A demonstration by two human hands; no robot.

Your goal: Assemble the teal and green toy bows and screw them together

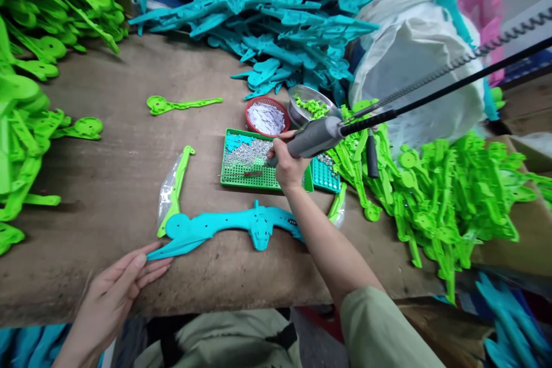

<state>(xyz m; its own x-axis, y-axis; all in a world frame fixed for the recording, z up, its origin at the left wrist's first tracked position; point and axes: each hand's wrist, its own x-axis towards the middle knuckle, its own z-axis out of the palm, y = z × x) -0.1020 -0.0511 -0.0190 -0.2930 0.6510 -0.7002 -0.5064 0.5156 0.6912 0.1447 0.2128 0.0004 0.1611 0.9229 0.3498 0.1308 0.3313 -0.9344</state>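
Note:
A blue bow-shaped plastic piece [233, 221] lies across the near part of the table, with green curved parts at both ends. My left hand [123, 279] pinches its left tip between thumb and fingers. The green arm [176, 184] at the left carries a clear plastic part. My right hand [288, 167] is wrapped round a grey power screwdriver [314, 138], held over a green tray [267, 184] of small screws. The driver's tip points down to the left, over the screws. My right forearm hides part of the blue piece's right end.
Blue parts [259, 17] are heaped at the back, green parts at left [26, 144] and right [448, 201]. A red basket [247, 118], a metal bowl [297, 92] and a white sack [414, 57] stand behind the tray. One green part [185, 104] lies alone. A cable runs off right.

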